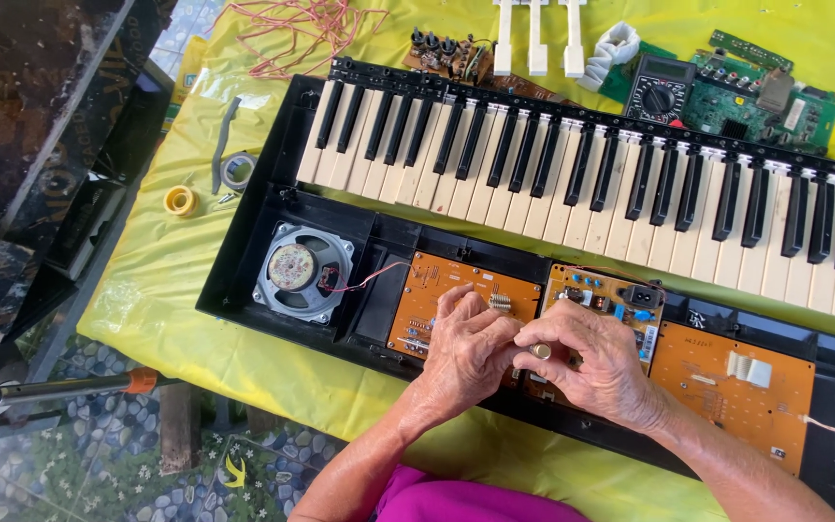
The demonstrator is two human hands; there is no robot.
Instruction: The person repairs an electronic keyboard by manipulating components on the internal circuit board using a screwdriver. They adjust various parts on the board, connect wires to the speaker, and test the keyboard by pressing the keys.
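Two bare hands meet over an opened keyboard on a yellow cloth. The left hand and right hand touch, fingers pinching a small metal knob between them, above orange circuit boards. A speaker sits left of the hands; a multimeter lies well beyond them.
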